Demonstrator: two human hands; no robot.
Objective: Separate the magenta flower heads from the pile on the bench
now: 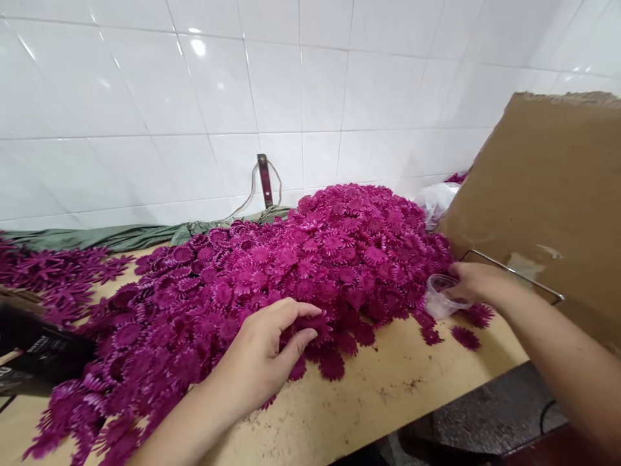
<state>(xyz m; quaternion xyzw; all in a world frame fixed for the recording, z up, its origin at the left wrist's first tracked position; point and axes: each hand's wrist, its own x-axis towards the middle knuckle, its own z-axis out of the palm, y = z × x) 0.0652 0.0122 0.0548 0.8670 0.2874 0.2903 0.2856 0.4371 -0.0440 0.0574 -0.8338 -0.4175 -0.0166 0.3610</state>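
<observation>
A large heap of magenta flower-shaped pieces (330,239) covers much of the table. My left hand (281,343) is at the heap's front edge, with thumb and forefinger curved towards each other around a magenta flower piece (317,321). At the heap's right end, my right hand (468,283) reaches into a small clear plastic cup (438,304), its fingertips inside the rim. What those fingertips hold, if anything, is hidden. Loose flower pieces (464,337) lie beside the cup.
A cardboard sheet (548,194) and a metal wire bar (514,268) stand at the right. Green cloth (97,237) runs along the tiled wall. A black box (43,353) is at the left. The table's front edge (417,424) slopes up rightwards.
</observation>
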